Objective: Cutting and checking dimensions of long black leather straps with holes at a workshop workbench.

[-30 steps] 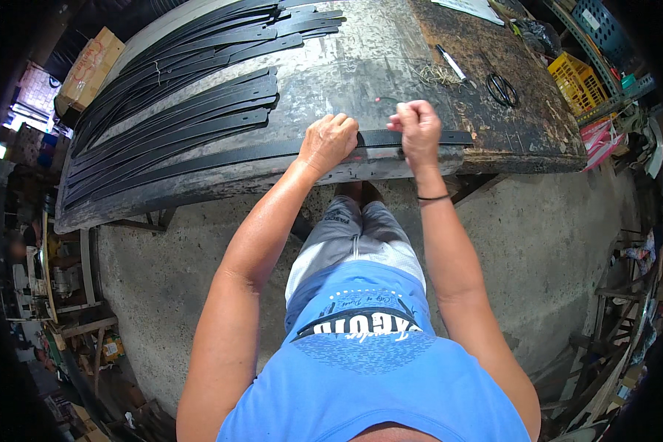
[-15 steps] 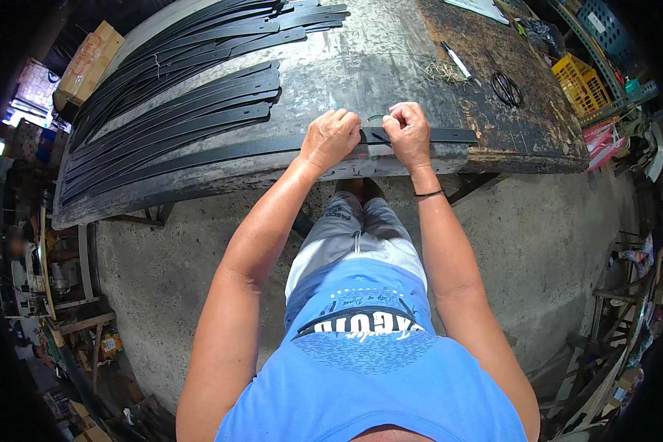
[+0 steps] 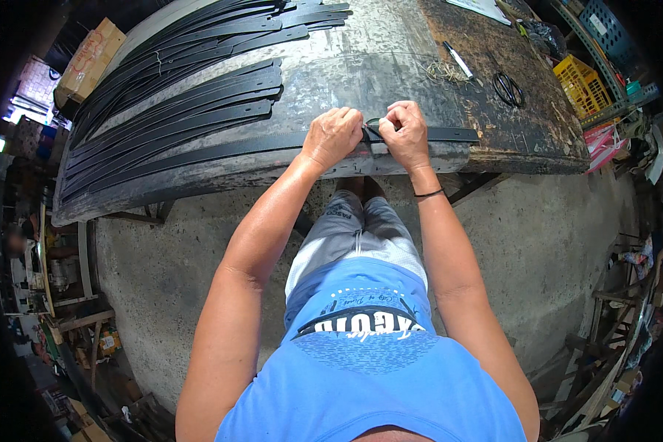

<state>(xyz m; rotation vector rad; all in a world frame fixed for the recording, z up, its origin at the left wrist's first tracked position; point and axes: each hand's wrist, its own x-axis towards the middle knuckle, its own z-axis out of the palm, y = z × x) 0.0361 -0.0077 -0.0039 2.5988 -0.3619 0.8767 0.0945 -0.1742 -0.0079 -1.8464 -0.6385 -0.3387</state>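
Note:
A long black belt strap [image 3: 236,146] lies along the near edge of the worktable. Above it, my left hand [image 3: 333,135] is closed, knuckles up and fingers curled in. Close by on the right, my right hand [image 3: 407,134] is closed too, thumb pressed against the bent forefinger. A short dark strip [image 3: 372,132] spans the small gap between my fingertips, over the belt strap, and both hands appear to grip it. Its ends are hidden in my fingers. The belt strap's holed end [image 3: 460,135] sticks out past my right hand.
Several black straps [image 3: 221,103] lie fanned on the worktable [image 3: 346,81] at left, with a larger pile [image 3: 221,37] behind. A white marker pen [image 3: 458,59], a tangle of thread [image 3: 443,72] and black scissors [image 3: 507,89] lie at right. Beyond stands a yellow crate [image 3: 582,85].
My hands stay over the same spot, with small finger movements. The dark strip between them now stands up higher and looks more bent. The straps on the table look unmoved.

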